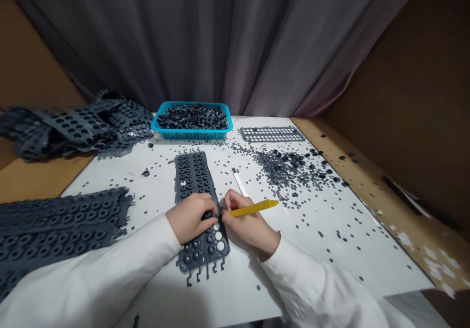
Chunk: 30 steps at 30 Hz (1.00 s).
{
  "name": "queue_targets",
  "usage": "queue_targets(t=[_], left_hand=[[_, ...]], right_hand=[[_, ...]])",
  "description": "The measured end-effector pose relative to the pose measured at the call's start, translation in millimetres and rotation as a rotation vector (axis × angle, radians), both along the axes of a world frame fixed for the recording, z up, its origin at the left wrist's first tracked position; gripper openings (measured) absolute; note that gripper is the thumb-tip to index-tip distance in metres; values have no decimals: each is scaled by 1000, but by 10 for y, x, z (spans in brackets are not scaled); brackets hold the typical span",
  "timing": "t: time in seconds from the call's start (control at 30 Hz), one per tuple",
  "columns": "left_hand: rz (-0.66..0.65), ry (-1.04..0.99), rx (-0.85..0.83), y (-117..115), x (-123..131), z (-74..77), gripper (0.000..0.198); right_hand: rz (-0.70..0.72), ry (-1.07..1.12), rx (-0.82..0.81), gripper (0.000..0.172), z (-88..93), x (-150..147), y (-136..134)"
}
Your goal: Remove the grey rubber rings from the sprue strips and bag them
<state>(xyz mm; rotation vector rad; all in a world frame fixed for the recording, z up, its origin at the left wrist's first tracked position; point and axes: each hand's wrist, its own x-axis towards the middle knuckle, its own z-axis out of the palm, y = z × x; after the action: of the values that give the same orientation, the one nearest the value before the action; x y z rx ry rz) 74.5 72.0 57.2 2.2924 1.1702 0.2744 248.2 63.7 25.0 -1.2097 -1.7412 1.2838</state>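
A dark grey rubber sheet point(191, 164) with rows of raised rings lies lengthwise in front of me. My left hand point(193, 215) rests on its lower half, thumb and fingers closed around a small dark rubber piece point(209, 215). Whether that piece is still joined to the sheet cannot be seen. At the sheet's right edge, my right hand point(251, 227) grips a slim yellow-handled tool point(257, 207); its working tip is hidden by the fingers. White round openings point(220, 246) show in the sheet beside the hands, and one more shows higher up on the left.
A blue basket point(194, 135) full of small dark rubber parts stands at the back. More ringed sheets point(62, 225) lie left, with a crumpled heap point(81, 127) behind. Small dark discs point(282, 169) are scattered right, near a punched strip point(271, 134) and white stick point(240, 183).
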Motion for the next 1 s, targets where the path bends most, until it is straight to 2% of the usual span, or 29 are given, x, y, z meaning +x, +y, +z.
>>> queue_targets(t=[0.2, 0.3, 0.47, 0.6, 0.7, 0.8, 0.93, 1.0], left_hand=[[-94, 325, 11, 2, 172, 128, 11], [-118, 385, 34, -16, 230, 149, 16], [-165, 475, 129, -65, 235, 81, 25], [-162, 494, 185, -106, 204, -12, 25], [-141, 426, 208, -103, 150, -49, 23], [-81, 181, 140, -67, 43, -7, 19], [146, -168, 25, -30, -122, 118, 15], [271, -287, -100, -31, -168, 145, 15]], right_hand=[[10, 32, -60, 15, -63, 14, 14], [6, 42, -66, 16, -85, 18, 15], [-9, 61, -72, 17, -61, 10, 5], [-19, 43, -70, 17, -9, -3, 1], [-22, 34, -76, 18, 15, -8, 2], [-20, 47, -79, 17, 9, -7, 0], [-29, 83, -106, 18, -9, -3, -14], [-23, 124, -133, 19, -8, 5, -22]])
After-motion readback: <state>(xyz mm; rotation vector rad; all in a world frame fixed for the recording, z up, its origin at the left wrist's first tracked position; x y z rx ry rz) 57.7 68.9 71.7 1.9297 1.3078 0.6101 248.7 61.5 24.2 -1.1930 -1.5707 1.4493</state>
